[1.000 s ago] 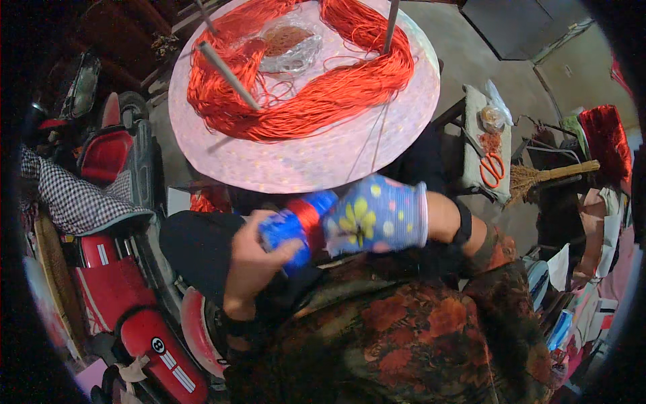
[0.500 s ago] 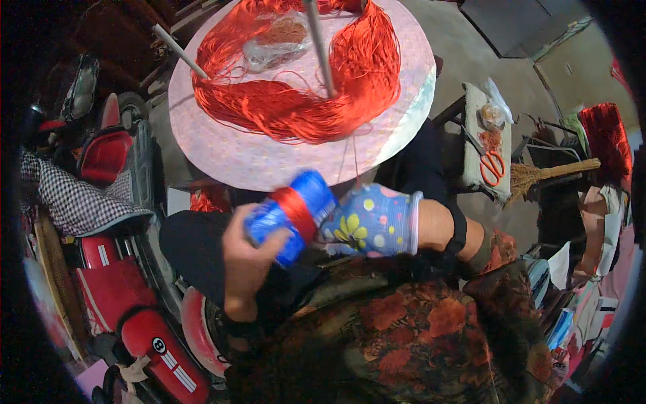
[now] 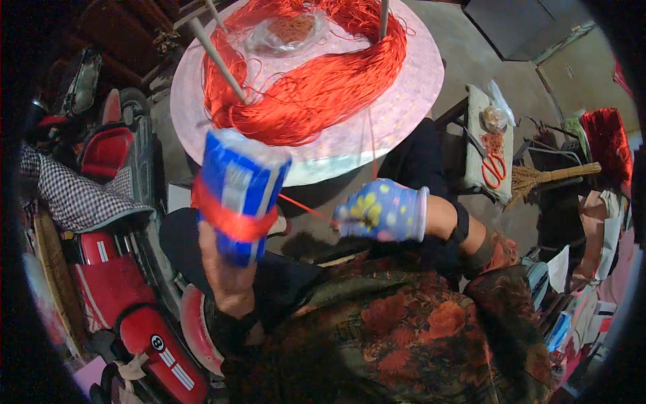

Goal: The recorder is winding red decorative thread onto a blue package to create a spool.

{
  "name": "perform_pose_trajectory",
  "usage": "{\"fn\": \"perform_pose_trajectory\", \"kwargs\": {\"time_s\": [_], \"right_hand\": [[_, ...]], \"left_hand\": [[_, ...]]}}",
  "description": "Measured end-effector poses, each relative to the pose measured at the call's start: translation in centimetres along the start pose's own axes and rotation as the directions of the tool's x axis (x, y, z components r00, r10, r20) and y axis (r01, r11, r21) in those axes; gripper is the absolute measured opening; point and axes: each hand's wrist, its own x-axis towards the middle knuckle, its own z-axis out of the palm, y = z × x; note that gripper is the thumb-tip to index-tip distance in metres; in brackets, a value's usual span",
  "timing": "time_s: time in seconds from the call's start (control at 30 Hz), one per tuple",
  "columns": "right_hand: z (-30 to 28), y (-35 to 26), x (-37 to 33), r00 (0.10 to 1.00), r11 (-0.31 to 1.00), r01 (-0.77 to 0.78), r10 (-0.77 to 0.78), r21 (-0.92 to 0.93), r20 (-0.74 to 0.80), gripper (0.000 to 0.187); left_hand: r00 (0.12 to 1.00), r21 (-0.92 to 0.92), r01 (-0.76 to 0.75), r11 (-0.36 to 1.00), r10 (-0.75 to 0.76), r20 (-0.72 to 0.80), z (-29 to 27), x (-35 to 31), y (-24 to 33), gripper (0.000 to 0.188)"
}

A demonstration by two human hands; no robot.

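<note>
A blue and white packet point(image 3: 232, 168), blurred by motion, stands tilted in my bare left hand point(image 3: 225, 276); my fingers are mostly hidden behind it. Red cord is wound in a band around its middle. From that band a taut red strand point(image 3: 306, 208) runs across to my right hand point(image 3: 383, 211), which wears a blue flowered glove and is closed on it. Beyond the glove the strand climbs to a large loose skein of red cord point(image 3: 323, 101). The skein lies around upright pegs point(image 3: 225, 67) on a round pink-covered board point(image 3: 323, 172).
Inside the skein lies a clear plastic bag point(image 3: 286, 34) with reddish-brown contents. To the right, orange-handled scissors point(image 3: 494, 172) rest on a padded stool point(image 3: 474, 111), beside a straw broom point(image 3: 552, 176). A red ride-on vehicle point(image 3: 161, 350) and a checked cloth point(image 3: 87, 195) are at the left.
My left hand has swung the packet left and upright, away from the glove. My right hand has shifted slightly right, baring the strand between them. The pegs and skein have turned with the board.
</note>
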Motion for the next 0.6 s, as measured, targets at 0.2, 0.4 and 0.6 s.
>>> {"fn": "perform_pose_trajectory", "kwargs": {"time_s": [0.2, 0.4, 0.6], "right_hand": [[-2.1, -1.2, 2.3, 0.990, 0.989, 0.127, -0.131, -0.079, -0.045, 0.019], [-1.5, 3.9, 2.4, 0.972, 0.835, 0.041, 0.094, 0.548, -0.215, 0.023], [1.7, 3.2, 0.1, 0.979, 0.725, -0.173, 0.198, 0.667, 0.038, 0.021]], "left_hand": [[0.946, 0.863, -0.061, 0.502, -0.246, 0.210, -0.1, 1.1, -1.1, 0.050], [0.702, 0.584, 0.298, 0.755, -0.588, 0.401, -1.3, 0.3, 0.2, 0.068], [0.799, 0.172, 0.300, 0.938, -0.345, 0.492, -1.6, -1.0, 0.7, 0.070]]}}
